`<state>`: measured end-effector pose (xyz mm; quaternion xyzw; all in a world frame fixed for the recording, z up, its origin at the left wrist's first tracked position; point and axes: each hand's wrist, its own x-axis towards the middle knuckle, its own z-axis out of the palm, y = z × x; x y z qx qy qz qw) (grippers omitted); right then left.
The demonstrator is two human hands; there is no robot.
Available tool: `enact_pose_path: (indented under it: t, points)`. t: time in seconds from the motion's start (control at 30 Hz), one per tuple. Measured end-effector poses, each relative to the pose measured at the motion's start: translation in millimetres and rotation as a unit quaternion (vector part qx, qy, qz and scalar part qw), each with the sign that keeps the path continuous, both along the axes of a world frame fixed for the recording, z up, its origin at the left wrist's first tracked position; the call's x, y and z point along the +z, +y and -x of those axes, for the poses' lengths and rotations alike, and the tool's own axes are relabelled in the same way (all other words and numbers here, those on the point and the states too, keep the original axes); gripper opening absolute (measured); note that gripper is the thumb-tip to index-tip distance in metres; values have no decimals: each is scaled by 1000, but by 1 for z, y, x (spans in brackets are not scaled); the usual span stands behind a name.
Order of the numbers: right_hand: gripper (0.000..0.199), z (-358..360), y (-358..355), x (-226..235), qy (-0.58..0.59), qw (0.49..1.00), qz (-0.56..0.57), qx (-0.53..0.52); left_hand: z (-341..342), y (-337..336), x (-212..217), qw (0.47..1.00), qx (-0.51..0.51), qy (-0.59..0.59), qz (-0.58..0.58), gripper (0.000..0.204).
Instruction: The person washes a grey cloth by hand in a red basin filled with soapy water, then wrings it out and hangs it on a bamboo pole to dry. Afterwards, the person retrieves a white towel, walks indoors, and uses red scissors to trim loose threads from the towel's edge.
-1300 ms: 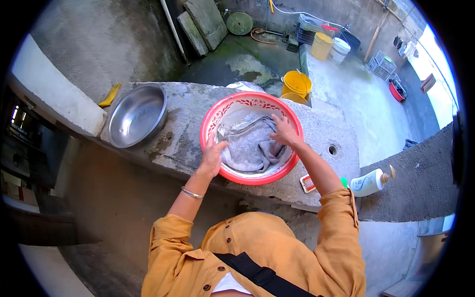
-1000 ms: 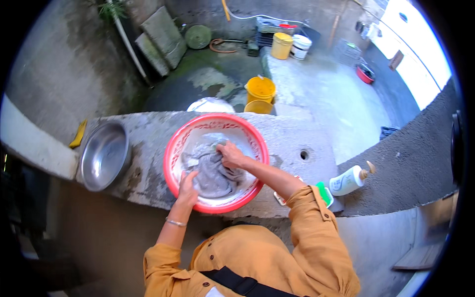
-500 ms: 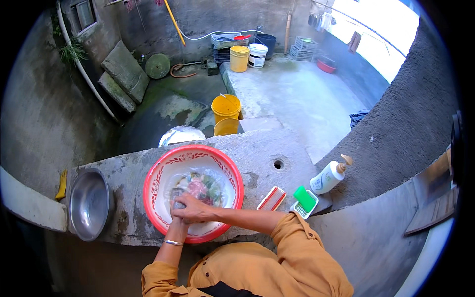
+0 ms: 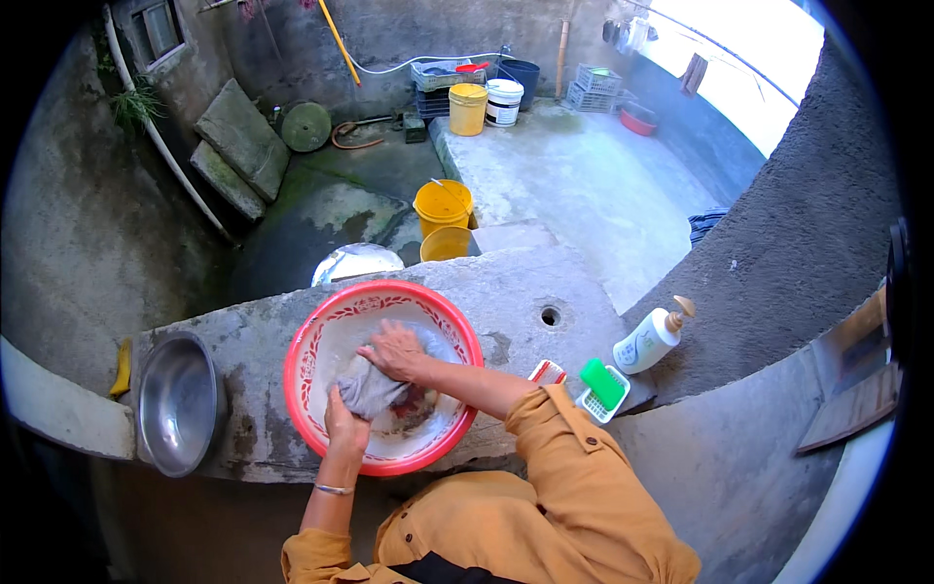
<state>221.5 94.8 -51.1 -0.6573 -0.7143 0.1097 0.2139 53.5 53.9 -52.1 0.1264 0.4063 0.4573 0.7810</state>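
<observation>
Cloth (image 4: 375, 389) newly bunched, seemingly under two hands (image 4: 394, 350).

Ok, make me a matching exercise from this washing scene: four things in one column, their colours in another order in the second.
Things:
1. basin
2. bowl
3. cloth
4. bucket

Colours:
A. yellow
B. grey
C. red
D. silver metal

Pairs: 1-C, 2-D, 3-B, 4-A. Both hands, left hand and right hand, press the cloth inside the basin.
</observation>
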Motion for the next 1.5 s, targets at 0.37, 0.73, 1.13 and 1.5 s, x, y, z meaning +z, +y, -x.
enact_pose_path:
  t: [0.37,0.73,1.13,1.5]
  points:
    - [44,33,-32,6,192,968,159,40,-4,-6,8,970,-162,51,173,72]
    - [33,76,-53,31,271,946,-153,92,-32,-12,56,994,-25,-1,104,65]
    - [51,-13,-8,25,-55,991,112,-43,-3,-20,41,983,-9,93,156,62]
    - [28,76,-95,83,359,927,5,112,19,4,-56,979,-70,-189,-4,63]
